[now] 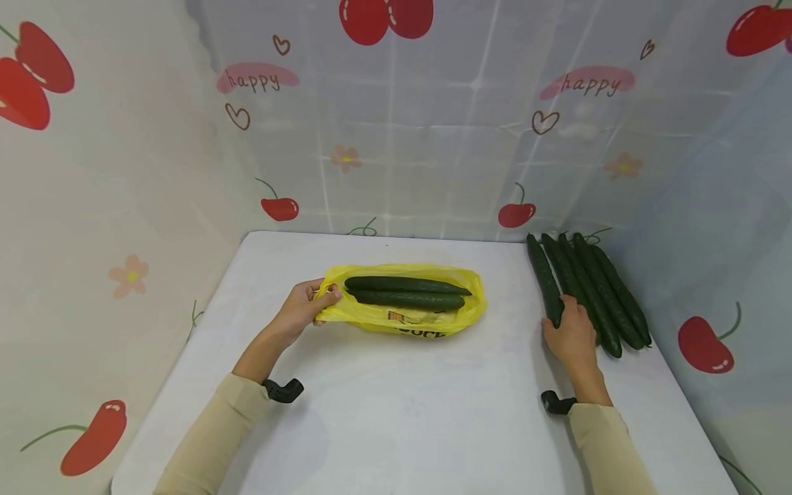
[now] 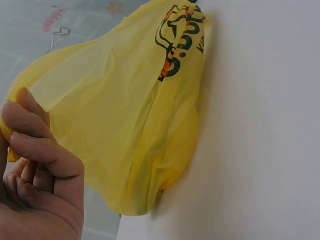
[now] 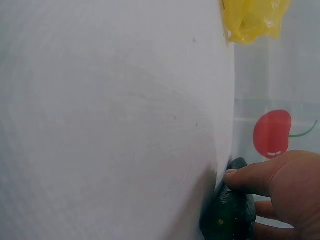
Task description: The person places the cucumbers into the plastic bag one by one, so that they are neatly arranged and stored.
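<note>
My left hand [image 1: 302, 309] pinches the left rim of a yellow plastic bag [image 1: 365, 324], holding its mouth open. Two dark green cucumbers [image 1: 405, 292] lie side by side inside it. In the left wrist view, curled fingers [image 2: 37, 145] grip the bag's edge, and the printed side hangs beside them. On the right, my right hand [image 1: 572, 337] grips the near end of the leftmost cucumber [image 1: 543, 271] of a group. The right wrist view shows the thumb [image 3: 245, 181] pressed on that cucumber's end [image 3: 227, 215].
Several more cucumbers [image 1: 603, 295] lie close together just right of my right hand, near the table's right edge. The white table [image 1: 396, 412] meets a curtain [image 1: 421, 185] printed with cherries at the back, with similar sheets at both sides.
</note>
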Tool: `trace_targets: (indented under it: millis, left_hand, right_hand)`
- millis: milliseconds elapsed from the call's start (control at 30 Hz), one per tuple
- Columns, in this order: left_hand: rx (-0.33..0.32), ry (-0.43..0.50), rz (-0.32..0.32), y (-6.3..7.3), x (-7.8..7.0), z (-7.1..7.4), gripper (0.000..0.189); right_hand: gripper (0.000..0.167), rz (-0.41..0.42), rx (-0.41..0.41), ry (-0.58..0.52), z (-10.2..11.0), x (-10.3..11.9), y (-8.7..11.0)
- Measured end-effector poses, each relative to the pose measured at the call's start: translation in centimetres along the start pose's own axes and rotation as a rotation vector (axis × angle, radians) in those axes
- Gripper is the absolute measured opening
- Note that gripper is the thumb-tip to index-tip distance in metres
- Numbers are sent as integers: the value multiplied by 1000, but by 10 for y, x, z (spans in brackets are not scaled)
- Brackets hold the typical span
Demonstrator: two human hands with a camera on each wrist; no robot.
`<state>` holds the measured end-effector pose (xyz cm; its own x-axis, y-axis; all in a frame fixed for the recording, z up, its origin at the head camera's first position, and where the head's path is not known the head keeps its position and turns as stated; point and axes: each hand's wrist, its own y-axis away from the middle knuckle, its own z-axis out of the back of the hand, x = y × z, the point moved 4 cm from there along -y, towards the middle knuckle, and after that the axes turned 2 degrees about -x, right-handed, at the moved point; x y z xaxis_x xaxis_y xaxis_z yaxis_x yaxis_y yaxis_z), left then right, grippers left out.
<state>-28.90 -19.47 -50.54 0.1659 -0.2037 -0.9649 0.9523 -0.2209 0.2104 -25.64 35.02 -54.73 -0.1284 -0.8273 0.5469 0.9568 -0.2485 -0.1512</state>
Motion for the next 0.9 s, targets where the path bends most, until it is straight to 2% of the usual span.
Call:
trace_targets:
  millis: [200,367,567,900]
  left_hand:
    - [0,-8,3,0,0,-1,51]
    - [-3,-3,-3,-1,0,-2,39]
    - [-7,6,-12,-2,0,-3,26]
    - [-5,16,-20,-3,0,-2,28]
  right_hand:
    - [69,-28,9,-15,0,0,1]
    - [68,-35,-7,-36,2,2,2]
    - [59,-37,-116,-94,10,2,1]
    - [55,-68,-213,-249,13,-8,0]
